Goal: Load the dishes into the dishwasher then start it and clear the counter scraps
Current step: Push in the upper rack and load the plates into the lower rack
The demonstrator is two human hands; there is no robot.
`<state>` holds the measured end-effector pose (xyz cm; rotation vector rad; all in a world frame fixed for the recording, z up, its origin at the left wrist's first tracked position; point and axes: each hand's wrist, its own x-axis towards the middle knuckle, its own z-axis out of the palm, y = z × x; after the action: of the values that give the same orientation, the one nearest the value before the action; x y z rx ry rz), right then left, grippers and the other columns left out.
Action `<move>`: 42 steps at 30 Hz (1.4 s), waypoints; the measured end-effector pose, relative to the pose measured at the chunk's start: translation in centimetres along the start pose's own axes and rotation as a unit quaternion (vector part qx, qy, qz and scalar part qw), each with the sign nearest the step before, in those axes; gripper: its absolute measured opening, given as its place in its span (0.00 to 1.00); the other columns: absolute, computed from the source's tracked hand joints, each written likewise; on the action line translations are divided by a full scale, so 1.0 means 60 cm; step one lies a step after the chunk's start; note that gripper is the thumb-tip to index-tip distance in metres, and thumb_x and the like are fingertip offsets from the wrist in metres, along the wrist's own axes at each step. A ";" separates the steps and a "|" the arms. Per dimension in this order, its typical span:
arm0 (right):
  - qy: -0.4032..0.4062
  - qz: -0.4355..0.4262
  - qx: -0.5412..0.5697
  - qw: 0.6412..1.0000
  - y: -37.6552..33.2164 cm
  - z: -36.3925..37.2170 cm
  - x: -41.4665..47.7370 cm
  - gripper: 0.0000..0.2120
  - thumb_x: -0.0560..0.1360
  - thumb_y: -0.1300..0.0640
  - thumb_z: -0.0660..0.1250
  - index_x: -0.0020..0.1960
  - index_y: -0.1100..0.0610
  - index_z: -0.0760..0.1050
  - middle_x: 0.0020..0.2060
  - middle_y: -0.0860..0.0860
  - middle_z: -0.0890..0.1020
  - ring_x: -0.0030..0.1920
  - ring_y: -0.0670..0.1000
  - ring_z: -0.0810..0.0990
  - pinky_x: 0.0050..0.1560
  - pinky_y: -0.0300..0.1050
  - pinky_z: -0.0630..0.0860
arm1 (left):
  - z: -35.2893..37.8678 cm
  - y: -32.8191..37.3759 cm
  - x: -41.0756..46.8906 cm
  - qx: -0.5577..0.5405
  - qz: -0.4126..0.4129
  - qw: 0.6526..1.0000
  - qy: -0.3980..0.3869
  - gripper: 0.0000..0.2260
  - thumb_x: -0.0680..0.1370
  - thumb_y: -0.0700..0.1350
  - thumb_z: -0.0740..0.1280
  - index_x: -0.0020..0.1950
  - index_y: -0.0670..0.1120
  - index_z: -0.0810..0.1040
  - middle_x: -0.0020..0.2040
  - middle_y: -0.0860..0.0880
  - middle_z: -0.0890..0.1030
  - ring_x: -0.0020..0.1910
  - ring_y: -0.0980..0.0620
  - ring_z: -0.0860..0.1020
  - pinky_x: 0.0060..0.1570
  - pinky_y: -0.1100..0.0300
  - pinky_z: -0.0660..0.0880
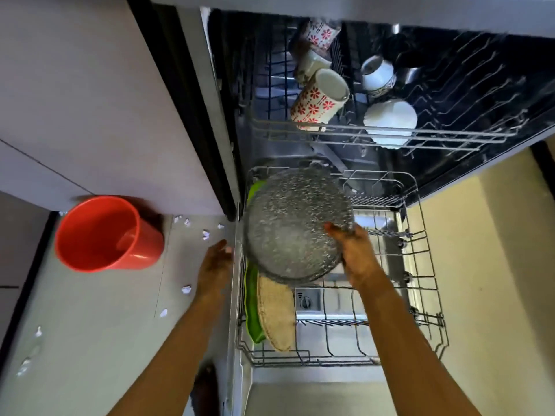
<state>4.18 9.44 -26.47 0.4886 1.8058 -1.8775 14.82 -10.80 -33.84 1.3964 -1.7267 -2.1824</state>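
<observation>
The dishwasher (228, 115) is standing open, with its lower rack (432, 274) pulled out over the door and its upper rack (465, 139) showing above it. The person is holding a big speckled grey plate (294, 226) on edge over the left side of the lower rack. It is tilting back toward the machine, and its bottom rim is hovering just above the tines. A red bucket (99, 232) is sitting on the floor to the left, near the cabinet. Behind the grey plate's lower rim, a woven tan plate (274, 313) and a green plate (250, 310) are already standing side by side along the rack's left edge. Flowered mugs (318, 100) and white bowls (390, 115) are lying in the upper rack. The right hand (357, 253) is grasping the plate's right rim, thumb across the face and fingers wrapping behind. The left hand (214, 265) is hanging released and straight just outside the rack's left edge, gripping nothing. Paper scraps (205, 234) are lying scattered over the floor beside the bucket. The step in hand looks like seating this plate, and doing it well likely means bringing the left hand to the free rim, since one grip on so wide a plate is leaving it prone to swinging. It also means lowering the bottom rim into an open slot next to the woven plate rather than onto it, and keeping it upright so it is clearing the rack above.
</observation>
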 end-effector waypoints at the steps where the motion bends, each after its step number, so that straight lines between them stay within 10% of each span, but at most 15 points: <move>1: 0.033 -0.038 -0.043 0.998 0.002 -0.013 0.008 0.06 0.74 0.63 0.66 0.48 0.54 0.77 0.44 0.50 0.83 0.46 0.51 0.81 0.48 0.47 0.76 | 0.004 -0.026 0.007 0.034 -0.001 0.999 0.009 0.15 0.80 0.38 0.61 0.66 0.45 0.70 0.62 0.44 0.75 0.51 0.58 0.76 0.53 0.61 0.70; 6: 0.129 -0.138 -0.242 0.952 0.028 -0.028 0.054 0.13 0.77 0.61 0.63 0.61 0.60 0.74 0.49 0.52 0.80 0.47 0.51 0.78 0.47 0.41 0.72 | 0.015 -0.114 0.038 0.124 -0.071 0.990 0.001 0.22 0.82 0.46 0.56 0.76 0.44 0.59 0.74 0.44 0.63 0.72 0.44 0.63 0.69 0.52 0.60; 17: 0.116 -0.194 -0.410 0.884 0.058 0.041 0.119 0.13 0.79 0.61 0.57 0.63 0.60 0.70 0.49 0.62 0.82 0.46 0.63 0.81 0.48 0.59 0.78 | 0.034 -0.135 0.063 0.041 -0.097 0.994 -0.034 0.20 0.84 0.47 0.51 0.76 0.46 0.59 0.74 0.46 0.64 0.72 0.44 0.64 0.67 0.50 0.62; 34: 0.077 -0.240 -0.609 0.752 0.037 0.111 0.123 0.13 0.81 0.59 0.54 0.65 0.61 0.64 0.46 0.57 0.82 0.45 0.56 0.82 0.36 0.42 0.68 | 0.019 -0.129 0.058 0.052 -0.139 0.987 -0.067 0.20 0.82 0.57 0.51 0.74 0.57 0.62 0.74 0.52 0.65 0.72 0.46 0.64 0.71 0.43 0.58; 42: 0.070 -0.184 -0.603 0.773 0.079 0.107 0.160 0.14 0.80 0.64 0.53 0.65 0.62 0.64 0.48 0.59 0.82 0.47 0.58 0.82 0.40 0.48 0.75 | 0.021 -0.125 0.057 0.044 -0.143 0.986 -0.073 0.21 0.82 0.56 0.51 0.75 0.55 0.61 0.74 0.52 0.64 0.73 0.47 0.63 0.69 0.46 0.58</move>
<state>-0.49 2.08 -35.44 -0.2388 2.8454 -0.4802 15.53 -8.71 -41.85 1.6355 -1.7886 -2.4360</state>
